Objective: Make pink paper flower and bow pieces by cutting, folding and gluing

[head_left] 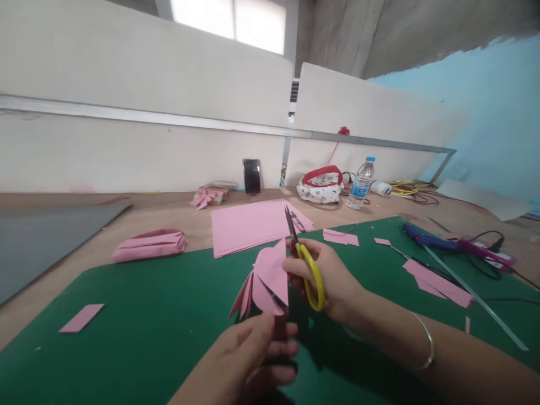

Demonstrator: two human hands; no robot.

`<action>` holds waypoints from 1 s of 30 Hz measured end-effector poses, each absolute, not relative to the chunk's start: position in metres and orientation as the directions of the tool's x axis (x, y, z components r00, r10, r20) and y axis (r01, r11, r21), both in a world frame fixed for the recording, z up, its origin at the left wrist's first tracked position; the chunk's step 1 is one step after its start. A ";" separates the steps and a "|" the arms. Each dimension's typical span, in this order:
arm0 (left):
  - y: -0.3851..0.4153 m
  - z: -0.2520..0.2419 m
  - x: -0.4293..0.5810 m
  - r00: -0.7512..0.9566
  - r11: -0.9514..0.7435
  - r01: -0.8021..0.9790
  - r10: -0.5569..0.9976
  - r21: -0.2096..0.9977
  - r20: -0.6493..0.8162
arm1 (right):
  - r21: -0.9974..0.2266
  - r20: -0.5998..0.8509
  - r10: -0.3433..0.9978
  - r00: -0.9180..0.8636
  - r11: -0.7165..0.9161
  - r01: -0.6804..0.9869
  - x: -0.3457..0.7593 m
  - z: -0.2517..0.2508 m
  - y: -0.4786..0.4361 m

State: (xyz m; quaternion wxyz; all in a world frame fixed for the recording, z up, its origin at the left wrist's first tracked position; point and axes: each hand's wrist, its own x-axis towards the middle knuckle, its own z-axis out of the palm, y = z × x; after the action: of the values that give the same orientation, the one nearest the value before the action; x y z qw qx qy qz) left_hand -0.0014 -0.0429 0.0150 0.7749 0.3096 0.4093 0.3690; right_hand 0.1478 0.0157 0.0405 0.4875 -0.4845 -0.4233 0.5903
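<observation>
A folded pink paper piece [270, 270] with several fanned, petal-like flaps is held over the green mat. My left hand [257, 354] pinches its lower end between thumb and fingers. On the other side, my right hand [324, 275] has its thumb and fingertips on the paper's right edge. That same hand also holds yellow-handled scissors [313, 275], their dark blades pointing up and away from the paper. Just beyond lies a stack of pink paper sheets [248, 225], with small thread snips [297, 221] on its right part.
On the green mat [169, 337] lie pink paper strips [439, 284], a blue glue gun [430, 236] and a clear glue stick [476, 298]. A rolled pink bundle [149, 244] sits left. Behind stand a phone [252, 176], a fabric pouch [321, 188] and a water bottle [360, 185].
</observation>
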 end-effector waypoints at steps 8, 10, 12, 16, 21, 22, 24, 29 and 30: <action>-0.026 0.019 -0.007 0.203 0.466 -0.581 0.877 0.668 -0.436 | -0.952 -0.096 0.992 -0.082 -0.116 -0.282 0.129 0.026 0.001; -0.025 0.018 -0.008 0.190 0.474 -0.549 0.873 0.688 -0.450 | -0.956 -0.092 0.987 -0.131 -0.125 -0.265 0.128 0.024 0.000; -0.026 0.019 -0.009 0.174 0.457 -0.491 0.886 0.742 -0.431 | -0.960 -0.093 0.982 -0.163 -0.132 -0.248 0.128 0.023 0.000; -0.027 0.023 -0.014 0.122 0.385 -0.337 0.923 0.859 -0.366 | -0.972 -0.087 0.991 -0.101 -0.107 -0.207 0.131 0.025 0.003; -0.026 0.022 -0.018 0.158 0.385 -0.342 0.923 0.857 -0.352 | -0.980 -0.084 0.991 -0.105 -0.101 -0.169 0.132 0.024 0.003; -0.026 0.021 -0.018 0.165 0.385 -0.341 0.923 0.858 -0.349 | -0.982 -0.077 0.992 -0.104 -0.093 -0.162 0.132 0.023 0.003; -0.026 0.019 -0.016 0.164 0.376 -0.335 0.926 0.864 -0.340 | -0.986 -0.063 0.991 -0.114 -0.080 -0.147 0.132 0.023 0.001; -0.021 0.020 -0.025 0.104 0.381 -0.338 0.924 0.861 -0.369 | -0.999 -0.049 0.974 -0.220 -0.044 0.028 0.142 0.032 0.002; -0.018 0.022 -0.029 0.079 0.366 -0.347 0.929 0.863 -0.362 | -0.995 -0.041 0.966 -0.255 -0.016 0.099 0.146 0.036 0.003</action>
State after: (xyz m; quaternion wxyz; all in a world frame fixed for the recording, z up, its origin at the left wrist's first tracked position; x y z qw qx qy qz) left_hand -0.0292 -0.0182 0.0222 0.6703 0.3006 0.4836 0.4759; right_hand 0.1460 0.0026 0.0364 0.3991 -0.4616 -0.5768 0.5431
